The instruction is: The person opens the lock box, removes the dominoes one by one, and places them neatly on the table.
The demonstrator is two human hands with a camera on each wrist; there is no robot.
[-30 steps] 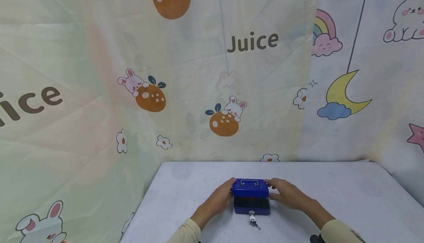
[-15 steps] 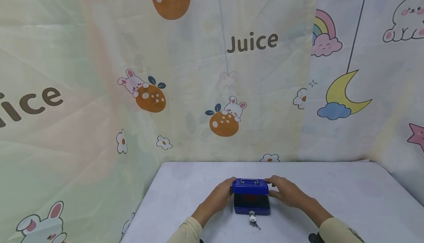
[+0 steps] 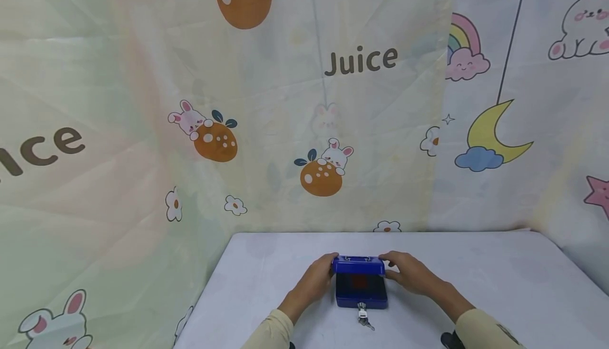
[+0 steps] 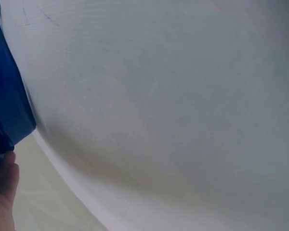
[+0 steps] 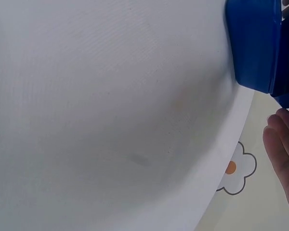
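Note:
A blue metal cash box [image 3: 344, 303] stands on the white table in the head view, its hinged lid [image 3: 359, 267] raised and tilted back. A small wire handle lies on the lid. My left hand [image 3: 315, 280] holds the lid's left end, and my right hand [image 3: 413, 275] holds its right end with thumb and fingers. Inside the dark interior a reddish patch [image 3: 360, 282] shows, too dim to make out. Keys [image 3: 363, 317] hang from the front lock. The left wrist view catches only fingertips at the box's corner [image 4: 12, 106]; the right wrist view shows fingers [image 5: 282, 149] by the lid.
The white table [image 3: 266, 254] reaches back to a printed cloth curtain [image 3: 266, 100] with rabbits, fruit and the word Juice. Sleeves [image 3: 268, 333] come in from the bottom edge. A small black object [image 3: 451, 340] shows beside the right sleeve.
Both hands have tilted the lid further back, so more of the box's interior and the reddish patch shows. The box's base and the keys have stayed in place.

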